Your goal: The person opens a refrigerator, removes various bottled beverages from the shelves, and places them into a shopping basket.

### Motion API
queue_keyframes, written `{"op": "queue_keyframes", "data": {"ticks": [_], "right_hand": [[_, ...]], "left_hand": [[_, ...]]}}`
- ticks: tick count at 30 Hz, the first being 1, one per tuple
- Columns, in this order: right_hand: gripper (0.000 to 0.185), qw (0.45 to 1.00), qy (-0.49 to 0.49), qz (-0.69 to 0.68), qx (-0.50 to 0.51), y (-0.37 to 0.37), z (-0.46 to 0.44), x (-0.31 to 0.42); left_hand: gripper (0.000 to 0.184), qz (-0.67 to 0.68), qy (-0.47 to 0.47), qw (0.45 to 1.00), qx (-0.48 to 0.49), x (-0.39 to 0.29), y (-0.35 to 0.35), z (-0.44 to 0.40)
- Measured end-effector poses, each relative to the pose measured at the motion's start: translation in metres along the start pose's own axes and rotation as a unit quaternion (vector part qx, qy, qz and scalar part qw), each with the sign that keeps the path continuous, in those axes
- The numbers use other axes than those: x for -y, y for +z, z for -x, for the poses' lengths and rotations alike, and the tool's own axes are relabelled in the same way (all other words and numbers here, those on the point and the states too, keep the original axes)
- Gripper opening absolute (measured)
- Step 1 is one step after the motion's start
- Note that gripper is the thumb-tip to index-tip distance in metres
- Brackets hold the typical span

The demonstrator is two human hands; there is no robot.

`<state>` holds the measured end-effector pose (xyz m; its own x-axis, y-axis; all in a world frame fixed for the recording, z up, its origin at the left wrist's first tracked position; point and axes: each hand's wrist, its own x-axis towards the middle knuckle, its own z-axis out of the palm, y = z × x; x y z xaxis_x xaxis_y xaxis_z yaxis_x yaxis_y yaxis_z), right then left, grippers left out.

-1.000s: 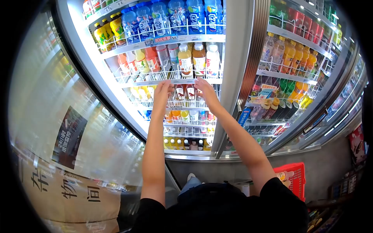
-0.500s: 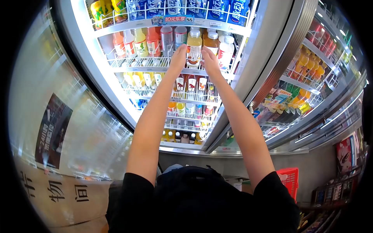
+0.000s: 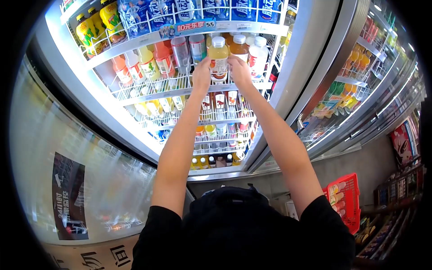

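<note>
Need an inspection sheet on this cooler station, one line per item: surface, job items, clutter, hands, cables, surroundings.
Surface: white wire shelf in a lit cooler, bottles standing along it.
Job items: white-capped yellowish bottle, upright at the shelf front; whether its base is lifted cannot be told.
Clutter: neighbouring bottles close by on both sides; red basket with bottles inside, low on the right.
Hands: left hand and right hand at opposite sides of the yellowish bottle; grip firmness unclear.
Cables: nothing seen.
Surroundings: open glass door at left, more glass-fronted coolers at right, grey floor.
</note>
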<state>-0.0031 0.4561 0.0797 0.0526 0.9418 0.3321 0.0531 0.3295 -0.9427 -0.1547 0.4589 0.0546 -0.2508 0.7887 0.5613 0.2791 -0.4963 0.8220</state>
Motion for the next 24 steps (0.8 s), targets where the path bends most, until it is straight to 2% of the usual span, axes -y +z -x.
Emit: {"op": "queue_keyframes", "data": {"ticks": [2, 4, 5, 6, 8, 12, 14, 16, 17, 20, 21, 22, 24], "right_hand": [[0.042, 1.0, 0.002, -0.002, -0.01, 0.005, 0.002, -0.006], [0.04, 0.994, -0.101, -0.032, -0.003, 0.002, 0.007, -0.003], [0.035, 0.992, -0.08, -0.099, -0.008, 0.002, 0.014, 0.003], [0.035, 0.991, -0.083, -0.101, -0.009, 0.001, 0.023, 0.007], [0.035, 0.985, -0.111, -0.134, 0.019, -0.006, 0.035, 0.018], [0.033, 0.979, -0.158, -0.132, 0.016, -0.02, 0.072, 0.035], [0.035, 0.976, -0.155, -0.152, 0.035, -0.025, 0.086, 0.039], [0.037, 0.972, -0.114, -0.195, 0.072, -0.03, 0.095, 0.042], [0.037, 0.971, -0.112, -0.195, 0.084, -0.031, 0.097, 0.035], [0.038, 0.979, -0.123, -0.137, 0.089, -0.032, 0.1, 0.03], [0.043, 0.978, -0.108, -0.13, 0.125, -0.035, 0.104, 0.035], [0.049, 0.97, -0.136, -0.125, 0.158, -0.039, 0.11, 0.032], [0.056, 0.968, -0.133, -0.104, 0.188, -0.046, 0.117, 0.036]], "left_hand": [[0.044, 0.029, -0.03, 0.999, 0.007, -0.009, -0.005, 0.005], [0.043, 0.086, 0.004, 0.996, -0.004, -0.024, -0.002, 0.014], [0.046, 0.068, 0.031, 0.997, 0.029, -0.033, -0.007, 0.017], [0.046, 0.068, 0.035, 0.997, 0.029, -0.035, -0.008, 0.022], [0.049, -0.086, 0.181, 0.979, -0.026, -0.042, -0.009, 0.026], [0.052, -0.089, 0.257, 0.961, -0.044, -0.068, -0.014, 0.055], [0.058, -0.111, 0.263, 0.958, -0.037, -0.072, -0.017, 0.057], [0.065, -0.011, 0.144, 0.988, 0.051, -0.07, -0.02, 0.077], [0.069, -0.061, 0.148, 0.985, 0.071, -0.065, -0.025, 0.08], [0.069, -0.01, 0.137, 0.99, 0.041, -0.06, -0.021, 0.091], [0.067, 0.036, 0.13, 0.991, 0.008, -0.066, -0.019, 0.098], [0.067, 0.036, 0.113, 0.993, -0.009, -0.074, -0.014, 0.116], [0.065, 0.136, 0.031, 0.99, 0.004, -0.088, -0.017, 0.124]]}}
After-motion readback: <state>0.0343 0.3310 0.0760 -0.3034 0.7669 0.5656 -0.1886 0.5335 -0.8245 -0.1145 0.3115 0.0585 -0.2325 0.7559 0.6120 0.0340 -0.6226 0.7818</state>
